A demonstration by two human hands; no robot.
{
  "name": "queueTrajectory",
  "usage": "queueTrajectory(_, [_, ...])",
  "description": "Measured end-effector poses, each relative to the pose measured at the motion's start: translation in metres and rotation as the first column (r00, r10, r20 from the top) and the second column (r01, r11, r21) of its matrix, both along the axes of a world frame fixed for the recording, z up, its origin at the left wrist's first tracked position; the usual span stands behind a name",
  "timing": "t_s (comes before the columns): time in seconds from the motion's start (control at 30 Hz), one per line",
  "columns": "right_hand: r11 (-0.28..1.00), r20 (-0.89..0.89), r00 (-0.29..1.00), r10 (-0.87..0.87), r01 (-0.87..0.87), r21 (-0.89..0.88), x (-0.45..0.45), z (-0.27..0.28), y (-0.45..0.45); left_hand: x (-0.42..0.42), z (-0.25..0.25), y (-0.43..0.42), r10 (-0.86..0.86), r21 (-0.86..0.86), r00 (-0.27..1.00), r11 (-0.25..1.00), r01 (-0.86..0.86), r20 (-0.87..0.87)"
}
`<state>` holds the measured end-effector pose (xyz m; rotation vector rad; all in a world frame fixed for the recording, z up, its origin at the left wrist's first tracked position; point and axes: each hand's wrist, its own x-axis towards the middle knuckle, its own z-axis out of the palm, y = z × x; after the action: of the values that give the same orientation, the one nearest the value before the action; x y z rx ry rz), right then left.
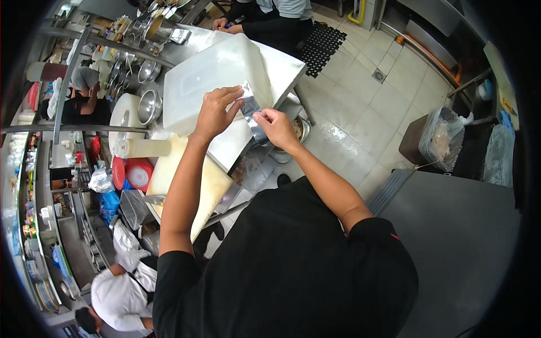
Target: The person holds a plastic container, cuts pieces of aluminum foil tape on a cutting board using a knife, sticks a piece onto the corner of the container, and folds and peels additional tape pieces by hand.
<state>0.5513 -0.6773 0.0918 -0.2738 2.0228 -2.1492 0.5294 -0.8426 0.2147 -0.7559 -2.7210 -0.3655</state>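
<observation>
A shiny silver strip (250,104), foil-like, stretches between my two hands at the near right edge of a large translucent plastic tub (211,73). The tub appears to lie upside down on the white worktop (228,147). My left hand (218,111) is closed on the strip's upper end, close to the tub's side. Lower down, my right hand (276,128) pinches the strip between thumb and fingers. Whether the strip touches the tub, I cannot tell.
Left of the tub are steel bowls (149,107) and a pale cutting board (183,174). Under the worktop's right edge sits a metal container (301,130). A co-worker's hands (228,27) are at the far end; another person (121,296) stands lower left. A lined bin (434,138) stands right.
</observation>
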Motion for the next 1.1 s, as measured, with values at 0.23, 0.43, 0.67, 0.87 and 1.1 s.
queueTrajectory(0.23, [0.992, 0.017, 0.996, -0.088, 0.089, -0.090, -0.006, -0.014, -0.006, -0.004, -0.004, -0.006, 0.013, -0.016, 0.999, 1.000, -0.012, 0.047])
queueTrajectory(0.43, [0.995, 0.041, 0.995, -0.093, 0.093, -0.017, -0.022, -0.026, -0.015, -0.002, -0.004, -0.002, 0.032, -0.036, 0.999, 0.999, -0.031, 0.009])
queueTrajectory(0.67, [0.997, 0.141, 0.987, -0.072, 0.074, -0.008, -0.024, -0.017, -0.014, -0.002, -0.007, -0.002, 0.041, -0.005, 0.999, 0.999, -0.041, -0.002])
queueTrajectory(0.87, [0.995, 0.192, 0.977, -0.096, 0.102, -0.022, -0.023, -0.021, -0.020, -0.001, -0.004, -0.001, 0.075, -0.003, 0.996, 0.997, -0.075, 0.044])
queueTrajectory(1.1, [0.997, 0.214, 0.973, -0.083, 0.083, 0.011, -0.022, -0.017, -0.018, -0.001, -0.004, -0.001, 0.082, -0.017, 0.995, 0.997, -0.081, 0.048])
